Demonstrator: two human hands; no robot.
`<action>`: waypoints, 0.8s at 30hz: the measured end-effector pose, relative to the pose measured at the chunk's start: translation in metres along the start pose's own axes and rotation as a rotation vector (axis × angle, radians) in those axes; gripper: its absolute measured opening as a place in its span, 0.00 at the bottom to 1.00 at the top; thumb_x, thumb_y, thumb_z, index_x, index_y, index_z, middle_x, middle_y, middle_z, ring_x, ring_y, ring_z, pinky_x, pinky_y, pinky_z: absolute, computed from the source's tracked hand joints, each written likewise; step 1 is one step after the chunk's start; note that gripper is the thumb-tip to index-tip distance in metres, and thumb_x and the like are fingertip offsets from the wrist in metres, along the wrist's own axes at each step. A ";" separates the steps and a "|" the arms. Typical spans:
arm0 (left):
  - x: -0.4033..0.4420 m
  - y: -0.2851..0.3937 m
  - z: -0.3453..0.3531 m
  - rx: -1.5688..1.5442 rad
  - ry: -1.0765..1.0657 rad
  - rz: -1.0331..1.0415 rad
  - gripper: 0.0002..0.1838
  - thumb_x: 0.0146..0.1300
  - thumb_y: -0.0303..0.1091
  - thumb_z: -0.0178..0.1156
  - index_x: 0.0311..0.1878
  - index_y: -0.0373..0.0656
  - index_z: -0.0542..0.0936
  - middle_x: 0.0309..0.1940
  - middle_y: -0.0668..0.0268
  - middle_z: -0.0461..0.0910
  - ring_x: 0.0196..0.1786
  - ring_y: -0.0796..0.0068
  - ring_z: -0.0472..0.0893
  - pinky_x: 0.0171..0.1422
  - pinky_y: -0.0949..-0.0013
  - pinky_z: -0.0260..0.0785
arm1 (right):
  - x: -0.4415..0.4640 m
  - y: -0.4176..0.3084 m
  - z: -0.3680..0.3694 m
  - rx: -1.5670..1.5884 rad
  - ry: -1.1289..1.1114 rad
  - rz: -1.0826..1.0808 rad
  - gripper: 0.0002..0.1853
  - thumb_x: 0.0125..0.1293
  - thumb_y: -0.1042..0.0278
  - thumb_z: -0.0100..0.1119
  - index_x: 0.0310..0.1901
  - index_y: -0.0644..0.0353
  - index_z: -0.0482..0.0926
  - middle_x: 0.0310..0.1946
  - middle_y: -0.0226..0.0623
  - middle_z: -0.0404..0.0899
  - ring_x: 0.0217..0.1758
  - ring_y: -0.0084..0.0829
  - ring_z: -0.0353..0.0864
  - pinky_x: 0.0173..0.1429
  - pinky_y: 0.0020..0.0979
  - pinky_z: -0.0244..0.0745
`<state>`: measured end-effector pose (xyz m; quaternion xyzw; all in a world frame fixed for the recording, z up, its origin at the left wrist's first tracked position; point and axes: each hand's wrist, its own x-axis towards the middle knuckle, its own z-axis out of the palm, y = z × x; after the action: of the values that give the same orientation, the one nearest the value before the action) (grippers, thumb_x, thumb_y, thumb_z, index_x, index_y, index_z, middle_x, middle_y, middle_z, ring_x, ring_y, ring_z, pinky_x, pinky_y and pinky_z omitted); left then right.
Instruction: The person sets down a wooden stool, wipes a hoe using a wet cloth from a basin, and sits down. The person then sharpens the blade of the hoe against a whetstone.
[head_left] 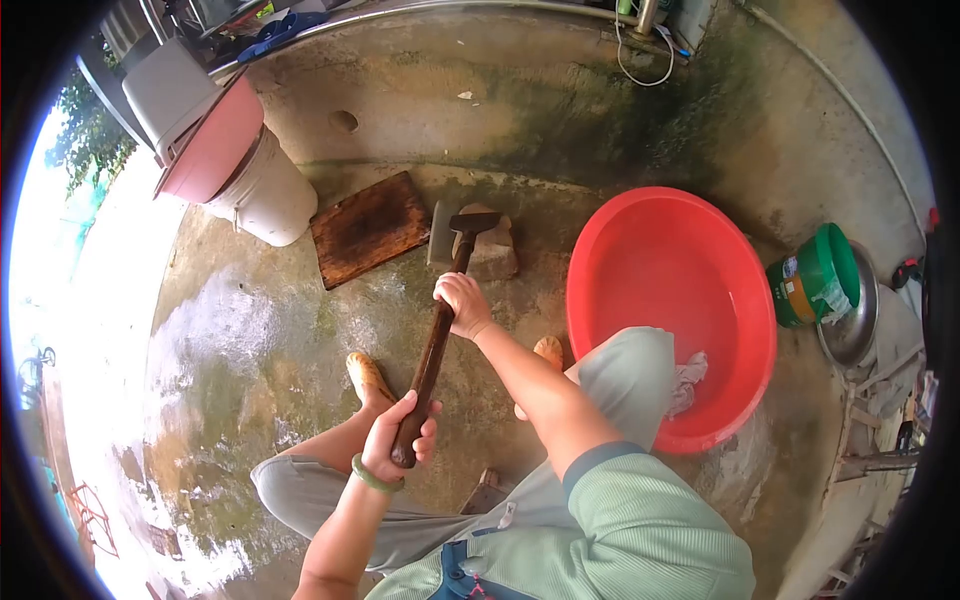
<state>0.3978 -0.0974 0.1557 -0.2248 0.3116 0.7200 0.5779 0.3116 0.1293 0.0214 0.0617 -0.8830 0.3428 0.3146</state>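
Observation:
In the head view, a hammer (430,355) with a long dark wooden handle slants across the middle, its dark metal head at the far end. My left hand (398,436), with a green bangle at the wrist, is closed round the butt of the handle. Higher up, nearer the head, my right hand (465,303) wraps the same handle. Behind the hammer's head sit a tan stone block (495,255) and a grey block (440,240); whether the head touches them I cannot tell. A dark-stained wooden board (370,230) lies to their left.
A large red basin (670,290) holding water and a pale cloth (686,385) stands by my right knee. Past it are a green bucket (815,275) and a metal bowl (852,325). A white bucket (270,195) and pink basin (215,150) stand far left, near the concrete wall (420,110).

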 end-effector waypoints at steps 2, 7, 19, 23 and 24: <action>-0.022 -0.009 0.001 0.025 0.024 -0.029 0.22 0.67 0.49 0.43 0.47 0.38 0.69 0.20 0.63 0.71 0.13 0.73 0.68 0.15 0.71 0.60 | -0.013 -0.009 -0.001 0.010 -0.050 0.040 0.12 0.43 0.67 0.59 0.29 0.51 0.67 0.33 0.31 0.71 0.50 0.34 0.71 0.58 0.40 0.60; -0.049 -0.039 -0.001 0.207 0.154 -0.090 0.20 0.67 0.49 0.43 0.45 0.39 0.69 0.19 0.63 0.71 0.13 0.72 0.67 0.14 0.71 0.61 | -0.052 -0.054 -0.002 0.066 0.089 0.118 0.09 0.48 0.66 0.56 0.29 0.49 0.67 0.35 0.28 0.73 0.53 0.32 0.71 0.63 0.38 0.58; -0.048 -0.041 -0.011 0.320 0.156 -0.133 0.20 0.64 0.49 0.48 0.47 0.41 0.67 0.20 0.62 0.72 0.14 0.68 0.70 0.16 0.69 0.63 | -0.063 -0.053 -0.006 0.003 0.127 0.134 0.08 0.48 0.69 0.56 0.30 0.51 0.68 0.38 0.31 0.74 0.54 0.36 0.72 0.60 0.39 0.60; -0.005 -0.017 0.000 0.240 0.116 -0.079 0.20 0.67 0.48 0.42 0.47 0.40 0.67 0.19 0.65 0.70 0.14 0.72 0.67 0.17 0.70 0.62 | -0.026 -0.003 -0.006 -0.034 0.079 0.056 0.10 0.46 0.70 0.58 0.31 0.53 0.68 0.36 0.32 0.74 0.53 0.37 0.71 0.58 0.39 0.61; -0.003 -0.010 0.003 0.244 0.117 -0.078 0.20 0.67 0.48 0.42 0.47 0.40 0.67 0.19 0.65 0.70 0.14 0.72 0.67 0.17 0.70 0.62 | -0.019 0.000 -0.010 -0.050 0.048 0.039 0.11 0.45 0.70 0.58 0.31 0.53 0.68 0.36 0.32 0.73 0.53 0.37 0.71 0.57 0.39 0.61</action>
<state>0.4084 -0.0958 0.1574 -0.2063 0.4209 0.6393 0.6096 0.3315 0.1342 0.0158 0.0283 -0.8844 0.3283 0.3305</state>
